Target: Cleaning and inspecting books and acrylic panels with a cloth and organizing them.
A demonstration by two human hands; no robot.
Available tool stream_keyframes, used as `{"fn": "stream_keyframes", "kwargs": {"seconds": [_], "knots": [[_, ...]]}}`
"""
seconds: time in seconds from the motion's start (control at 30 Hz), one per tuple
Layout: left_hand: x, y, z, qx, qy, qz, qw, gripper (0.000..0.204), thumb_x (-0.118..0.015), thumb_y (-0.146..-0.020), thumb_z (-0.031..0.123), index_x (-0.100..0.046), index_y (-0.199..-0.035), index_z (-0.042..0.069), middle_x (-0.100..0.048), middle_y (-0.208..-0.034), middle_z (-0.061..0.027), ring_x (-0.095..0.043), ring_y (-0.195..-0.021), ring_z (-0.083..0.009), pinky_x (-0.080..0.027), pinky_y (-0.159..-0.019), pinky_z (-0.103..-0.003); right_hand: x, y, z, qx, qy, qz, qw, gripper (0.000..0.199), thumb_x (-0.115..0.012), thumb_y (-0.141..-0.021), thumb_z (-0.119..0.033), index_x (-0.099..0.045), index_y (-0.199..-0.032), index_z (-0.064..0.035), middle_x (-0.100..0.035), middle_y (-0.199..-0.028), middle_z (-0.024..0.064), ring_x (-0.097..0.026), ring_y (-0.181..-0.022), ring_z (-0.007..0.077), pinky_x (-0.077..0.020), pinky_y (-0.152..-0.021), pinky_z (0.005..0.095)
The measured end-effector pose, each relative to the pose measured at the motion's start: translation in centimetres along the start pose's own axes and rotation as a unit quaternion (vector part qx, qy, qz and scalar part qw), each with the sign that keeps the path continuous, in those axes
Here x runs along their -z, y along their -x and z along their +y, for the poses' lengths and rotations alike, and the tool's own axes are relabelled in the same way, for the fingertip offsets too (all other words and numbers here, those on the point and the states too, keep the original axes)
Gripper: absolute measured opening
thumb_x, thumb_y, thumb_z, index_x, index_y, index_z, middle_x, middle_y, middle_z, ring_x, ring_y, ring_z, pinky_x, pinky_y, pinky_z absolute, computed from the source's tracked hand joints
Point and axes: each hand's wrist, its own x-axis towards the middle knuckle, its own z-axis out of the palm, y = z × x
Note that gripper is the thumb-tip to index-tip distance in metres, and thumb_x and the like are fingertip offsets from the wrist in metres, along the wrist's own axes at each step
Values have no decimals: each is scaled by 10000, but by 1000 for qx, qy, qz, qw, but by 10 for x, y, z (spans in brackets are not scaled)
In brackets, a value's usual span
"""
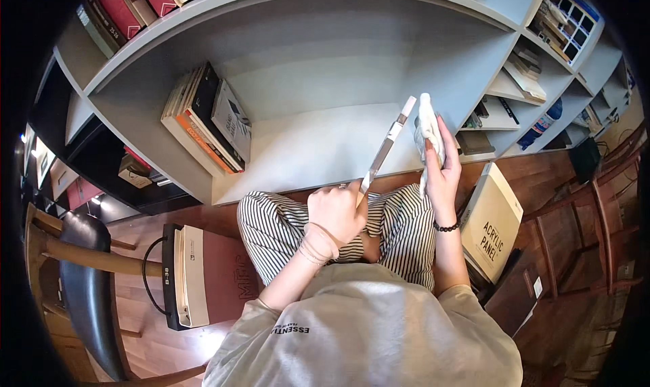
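leaning books (206, 119), grey shelf (325, 150), boxes (491, 221) beside

A person in striped trousers (399, 231) and a pale grey top sits before a grey bookshelf (325, 62). The left hand (336, 214) is closed around the lower end of a thin book (387, 146), seen edge-on and held tilted up toward the shelf. The right hand (441, 170) grips a white cloth (429, 126) just beside the book's upper end, in front of the bare shelf compartment. A leaning stack of books (210, 119) stands at that compartment's left side. A cream boxed panel (491, 221) lies on the wooden floor by the right forearm, and a dark chair (84, 278) stands at the left.
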Motion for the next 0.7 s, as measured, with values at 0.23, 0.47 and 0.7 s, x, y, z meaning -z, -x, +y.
{"fn": "stream_keyframes", "kwargs": {"seconds": [0.23, 0.47, 0.7], "knots": [[-28, -2, 2, -42, 26, -121, 991, 192, -549, -798, 248, -631, -821, 77, -634, -676, -191, -629, -632, -376, -500, -605, -474, 17, -25, -15, 204, 212, -5, 956, 491, -557, -877, -43, -446, -1355, -24, -530, -1289, 151, -529, -1156, 252, -373, -1018, 332], [-41, 4, 2, -57, 26, -199, 978, 211, -541, -812, 257, -652, -878, 89, -641, -710, -197, -633, -671, -387, -507, -631, -474, 23, -7, 25, 191, 339, -189, 902, 217, -617, -801, -76, -645, -1014, -44, -621, -920, 131, -576, -896, 299, -404, -973, 436], [38, 0, 0, -143, 279, -60, 948, 381, -586, -844, 256, -636, -1152, 38, -659, -970, -242, -657, -892, -344, -510, -799, -409, 17, -1, 54, 178, 296, -122, 930, 99, -623, -795, -71, -649, -875, -19, -626, -833, 111, -587, -861, 289, -387, -989, 458]]}}
